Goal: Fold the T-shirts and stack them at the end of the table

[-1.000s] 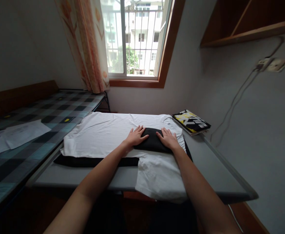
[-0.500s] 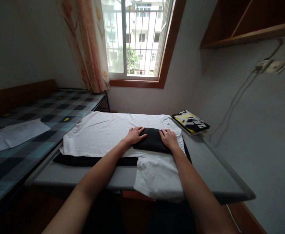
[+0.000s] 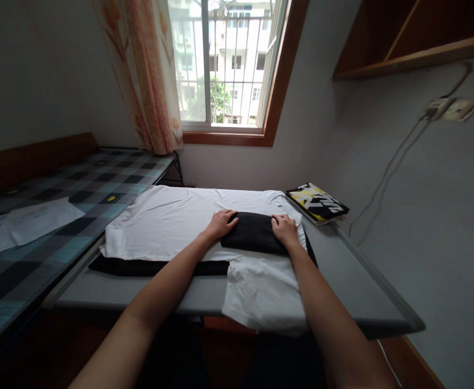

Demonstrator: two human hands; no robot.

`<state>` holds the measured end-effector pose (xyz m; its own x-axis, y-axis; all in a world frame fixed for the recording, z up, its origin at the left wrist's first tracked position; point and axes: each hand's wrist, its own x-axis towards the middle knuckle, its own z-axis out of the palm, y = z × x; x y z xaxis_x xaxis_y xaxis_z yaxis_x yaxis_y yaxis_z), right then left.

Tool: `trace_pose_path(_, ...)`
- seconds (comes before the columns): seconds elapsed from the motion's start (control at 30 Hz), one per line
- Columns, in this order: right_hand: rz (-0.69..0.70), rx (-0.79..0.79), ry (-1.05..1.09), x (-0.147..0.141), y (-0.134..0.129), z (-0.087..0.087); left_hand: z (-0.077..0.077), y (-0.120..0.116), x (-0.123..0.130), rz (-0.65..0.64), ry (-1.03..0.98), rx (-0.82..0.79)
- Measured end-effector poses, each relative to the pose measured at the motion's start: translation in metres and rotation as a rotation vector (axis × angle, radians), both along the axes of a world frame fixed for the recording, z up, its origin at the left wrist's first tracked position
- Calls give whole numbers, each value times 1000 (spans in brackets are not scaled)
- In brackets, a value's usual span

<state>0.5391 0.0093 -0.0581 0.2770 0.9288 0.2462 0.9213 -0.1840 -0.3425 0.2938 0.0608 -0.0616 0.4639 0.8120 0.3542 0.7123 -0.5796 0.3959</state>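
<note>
The left hand (image 3: pixel 221 223) touches the left side of a black flat piece (image 3: pixel 255 232), and the right hand (image 3: pixel 285 229) touches its right side; whether they grip it, I cannot tell. This piece lies upon a white T-shirt (image 3: pixel 175 221), whose sleeve hangs over the front edge of the grey table (image 3: pixel 354 281). Near the right hand lies a book (image 3: pixel 316 202). At left, papers (image 3: pixel 38 219) rest on a checked bed (image 3: pixel 135 173); behind is a barred window (image 3: pixel 237 70).
</note>
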Motion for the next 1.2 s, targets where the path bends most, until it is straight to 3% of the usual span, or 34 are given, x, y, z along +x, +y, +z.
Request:
trace_pose_path(0.3,15,35,8,9,4,-3,4,3,0,17,-82,-39)
trace_pose_path(0.6,140,102,45,13,9,-7,2,4,1,77,-49,-64)
trace_pose_path(1.03,37,-20,48,7,15,4,3,9,5,152,6,-151)
trace_pose_path(1.2,190,-153,62,21,30,15,8,11,6,169,83,-183)
